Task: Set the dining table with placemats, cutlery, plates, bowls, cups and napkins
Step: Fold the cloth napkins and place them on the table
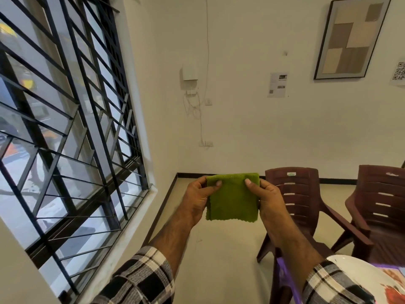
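Observation:
A folded green cloth napkin (232, 199) hangs in the air in front of me, roughly square, its lower edge ragged. My left hand (198, 198) pinches its upper left edge, thumb on the front. My right hand (269, 199) pinches the upper right edge the same way. A white plate (368, 274) with a red pattern shows at the bottom right corner, partly behind my right sleeve, on a purple placemat (285, 275) of which only a strip shows.
Two dark brown plastic chairs (300, 200) (381, 207) stand to the right near the wall. A barred window (65, 128) fills the left side. A framed picture (350, 38) and papers hang on the white wall. Beige floor lies below my hands.

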A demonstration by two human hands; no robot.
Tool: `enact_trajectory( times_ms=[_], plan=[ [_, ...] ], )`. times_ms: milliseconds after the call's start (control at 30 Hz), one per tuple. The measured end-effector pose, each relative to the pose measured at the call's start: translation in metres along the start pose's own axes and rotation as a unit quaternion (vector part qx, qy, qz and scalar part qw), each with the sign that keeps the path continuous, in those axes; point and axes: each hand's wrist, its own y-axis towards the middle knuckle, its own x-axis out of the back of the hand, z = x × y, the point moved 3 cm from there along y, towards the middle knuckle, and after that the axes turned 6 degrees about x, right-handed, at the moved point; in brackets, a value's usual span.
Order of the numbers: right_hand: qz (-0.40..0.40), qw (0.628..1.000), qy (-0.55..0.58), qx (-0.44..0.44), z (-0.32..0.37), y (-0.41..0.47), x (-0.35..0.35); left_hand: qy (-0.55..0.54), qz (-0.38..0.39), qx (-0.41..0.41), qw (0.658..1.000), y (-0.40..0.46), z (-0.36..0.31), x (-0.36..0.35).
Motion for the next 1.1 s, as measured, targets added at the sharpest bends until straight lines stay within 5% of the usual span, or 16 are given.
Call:
enact_trajectory(
  times_ms=[367, 667, 1100],
  plan=[
    [0.022, 0.992, -0.074, 0.098, 0.063, 0.039, -0.006, 0.125, 0.018, -0.070, 0.990, 0.027, -0.065, -0.019],
    [0.062, 0.979, -0.133, 0.140, 0.120, 0.072, -0.014, 0.319, 0.019, -0.192, 0.928, 0.052, -0.141, -0.029],
    [0.089, 0.969, -0.113, 0.203, 0.177, 0.090, -0.037, 0.395, 0.117, -0.169, 0.895, 0.047, -0.200, -0.056]
  ],
)
